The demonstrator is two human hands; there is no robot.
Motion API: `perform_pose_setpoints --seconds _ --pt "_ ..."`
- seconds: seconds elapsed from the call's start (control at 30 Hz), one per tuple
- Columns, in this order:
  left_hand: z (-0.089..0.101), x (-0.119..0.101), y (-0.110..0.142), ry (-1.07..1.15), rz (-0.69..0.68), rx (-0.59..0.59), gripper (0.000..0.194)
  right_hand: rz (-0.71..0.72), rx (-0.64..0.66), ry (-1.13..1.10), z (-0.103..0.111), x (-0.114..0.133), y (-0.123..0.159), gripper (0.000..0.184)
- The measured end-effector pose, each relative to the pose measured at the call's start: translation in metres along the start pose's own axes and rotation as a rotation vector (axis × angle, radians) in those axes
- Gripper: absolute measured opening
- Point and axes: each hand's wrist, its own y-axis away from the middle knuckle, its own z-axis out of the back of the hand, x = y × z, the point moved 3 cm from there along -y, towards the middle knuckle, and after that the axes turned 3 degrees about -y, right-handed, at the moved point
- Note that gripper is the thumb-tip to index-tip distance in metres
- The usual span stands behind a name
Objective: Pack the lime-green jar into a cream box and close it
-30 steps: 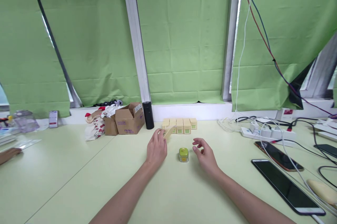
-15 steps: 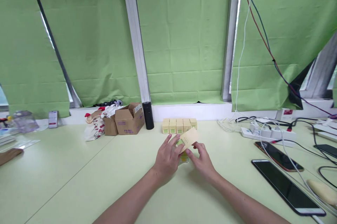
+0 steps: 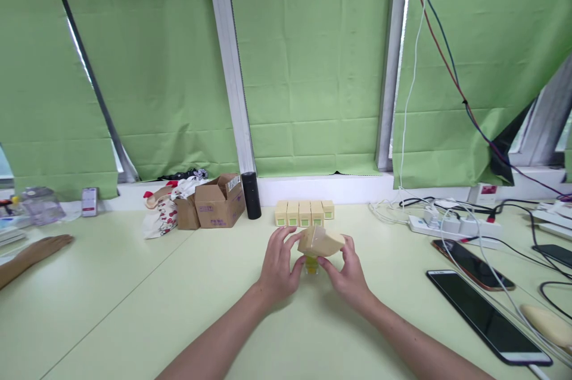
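Observation:
Between both hands is a small cream cardboard box, held tilted just above the table. My left hand grips its left side, fingertips on top and thumb below. My right hand closes on its right end, with the thumb low near the underside. Directly beneath the box is a small clear container with yellow inside; its upper part is hidden, and I cannot tell whether it touches the box. Just behind, several matching cream boxes with green squares stand in a row.
An open brown carton and a black cylinder stand at the back. To the right lie a large phone, a darker phone and a power strip with cables. Another person's hand rests at far left.
The cream box has turned in my hands, so a different face shows. My left fingers have shifted to its left edge. The other person's hand has reached further onto the table.

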Motion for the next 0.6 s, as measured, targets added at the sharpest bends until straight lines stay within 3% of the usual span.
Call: perform_pose_setpoints --seconds 0.17,0.3,0.43,0.6 --pt "0.001 0.003 0.0 0.014 0.029 0.029 0.059 0.281 0.054 0.15 0.002 0.009 0.001 0.055" --pt "0.001 0.001 -0.001 0.01 -0.013 0.041 0.062 0.421 0.062 0.263 0.005 0.015 0.003 0.058" --pt "0.001 0.001 -0.001 0.005 -0.039 0.015 0.061 0.49 0.058 0.304 0.005 0.017 0.005 0.058" --pt "0.002 0.0 0.0 -0.031 -0.097 -0.039 0.05 0.447 0.009 0.263 0.006 0.013 0.002 0.059"
